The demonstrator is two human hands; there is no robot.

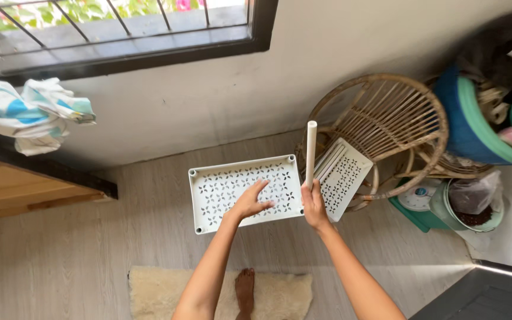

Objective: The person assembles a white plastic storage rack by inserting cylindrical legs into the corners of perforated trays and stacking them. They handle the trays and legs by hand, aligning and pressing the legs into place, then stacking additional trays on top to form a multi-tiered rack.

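Note:
A white perforated plastic shelf panel (pixel 226 191) with corner sockets is held up flat in front of me. My left hand (pixel 250 201) rests on its surface near the right side, fingers spread over the pattern. My right hand (pixel 314 206) grips the lower end of a white plastic tube (pixel 310 151), which stands upright beside the panel's right corner. More white perforated panels (pixel 342 176) lean against a round rattan chair (pixel 386 127) just right of the tube.
Blue and green tubs (pixel 466 127) filled with cloth stand at right, above a green bucket (pixel 445 207) and a scale (pixel 419 198). A wooden table edge (pixel 37 189) is at left with a cloth (pixel 31 112) above it. A cream rug (pixel 167 293) and my foot (pixel 245 290) lie below.

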